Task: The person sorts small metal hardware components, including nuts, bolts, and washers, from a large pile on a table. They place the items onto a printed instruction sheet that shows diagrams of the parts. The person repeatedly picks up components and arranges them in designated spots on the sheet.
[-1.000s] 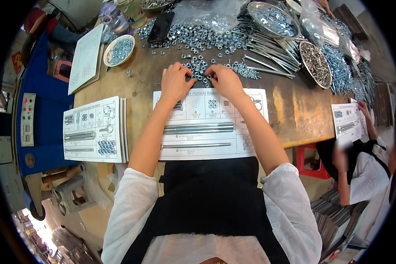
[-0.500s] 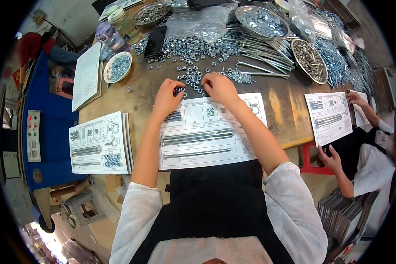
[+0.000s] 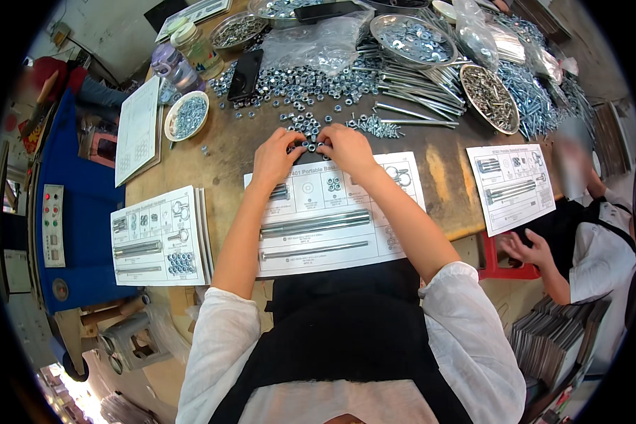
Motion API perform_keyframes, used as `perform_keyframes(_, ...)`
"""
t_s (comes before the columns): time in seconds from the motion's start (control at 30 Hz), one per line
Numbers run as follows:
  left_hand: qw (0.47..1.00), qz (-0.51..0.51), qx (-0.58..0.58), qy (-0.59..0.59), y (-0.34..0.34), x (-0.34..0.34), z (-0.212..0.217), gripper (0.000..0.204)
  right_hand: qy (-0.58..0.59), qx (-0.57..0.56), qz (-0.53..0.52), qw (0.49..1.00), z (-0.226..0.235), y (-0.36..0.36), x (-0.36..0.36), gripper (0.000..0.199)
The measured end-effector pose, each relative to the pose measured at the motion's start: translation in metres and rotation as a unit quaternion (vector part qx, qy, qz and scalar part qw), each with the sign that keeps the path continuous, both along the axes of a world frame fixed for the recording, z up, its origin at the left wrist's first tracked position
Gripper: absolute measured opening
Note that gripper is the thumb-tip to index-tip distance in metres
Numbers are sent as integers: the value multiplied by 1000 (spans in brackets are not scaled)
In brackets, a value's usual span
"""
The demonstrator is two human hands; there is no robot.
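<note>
Just beyond the top edge of a printed parts card, my two hands face each other over a small group of metal hex nuts. My left hand has its fingers curled in, with nuts at the thumb and fingertips. Close by on the other side, my right hand bends its fingertips onto nuts too. How many each hand grips is partly hidden by the fingers. Long bolts and a thinner rod appear on the card under my forearms, along with small parts along its upper row.
A stack of cards lies left, near a bowl of small fasteners. Loose nuts, a dark phone, long bolts and a tray of screws fill the back. At right, a co-worker's hand is beside another card.
My hands have drawn closer together around the nuts, the left moving right. The co-worker's card has shifted left, and their lower hand now appears open. The whole view has shifted slightly.
</note>
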State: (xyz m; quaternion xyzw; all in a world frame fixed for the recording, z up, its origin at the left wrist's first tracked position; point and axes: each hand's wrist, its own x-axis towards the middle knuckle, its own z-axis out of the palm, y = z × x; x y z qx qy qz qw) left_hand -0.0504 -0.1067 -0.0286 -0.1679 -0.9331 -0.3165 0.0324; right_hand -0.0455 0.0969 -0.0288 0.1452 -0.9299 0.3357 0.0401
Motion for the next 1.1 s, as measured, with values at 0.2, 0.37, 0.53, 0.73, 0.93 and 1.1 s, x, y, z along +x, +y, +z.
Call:
perform_keyframes(0.2, 999, -37, -17, 9, 1, -2, 9, 21, 18, -23, 12, 1000, -5, 6, -7, 17)
perform_keyframes(0.37, 998, -28, 51, 28, -1, 5, 8, 23, -33, -165, -26, 985, 29, 38, 12, 23)
perform_keyframes(0.53, 980, -80, 174, -51, 61, 69, 57, 26, -96, -178, -54, 978, 61, 116, 94, 24)
perform_keyframes(0.73, 967, -243, 73, -24, 144, 160, 22, 20, -139, -156, -93, 974, 52, 164, 183, 23)
perform_keyframes(0.93, 978, -206, 16, -19, 152, 184, 11, 28, -98, -54, -31, 993, 39, 161, 217, 22)
perform_keyframes(1.1, 975, -221, 25, -22, 152, 186, 14, 27, -100, -82, -52, 990, 32, 161, 222, 22)
